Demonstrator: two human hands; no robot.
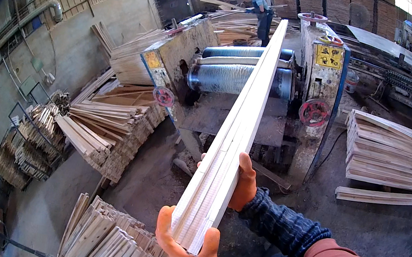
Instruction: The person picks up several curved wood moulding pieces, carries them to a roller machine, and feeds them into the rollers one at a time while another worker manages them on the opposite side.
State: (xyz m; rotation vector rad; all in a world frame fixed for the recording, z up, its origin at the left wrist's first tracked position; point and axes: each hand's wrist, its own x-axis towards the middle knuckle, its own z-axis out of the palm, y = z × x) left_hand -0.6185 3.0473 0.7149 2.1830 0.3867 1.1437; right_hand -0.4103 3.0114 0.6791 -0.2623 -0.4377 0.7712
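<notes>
A bundle of several long pale wooden strips [227,151] runs from my hands up and away, its far end above the rollers of a machine [274,84]. My left hand [186,249], in an orange glove, cups the near end from below, thumb and fingers on opposite sides. Farther along, my right hand [244,184], also orange-gloved, grips the bundle from the right with the thumb up its side. Some of its fingers are hidden beneath the strips. Whether the strips touch the rollers, I cannot tell.
The machine's posts carry red handwheels [313,113]. Wooden strips lie in a near stack [109,241], a left pile [107,127] and a right stack [394,153]. A person in a blue shirt [260,6] stands beyond the machine.
</notes>
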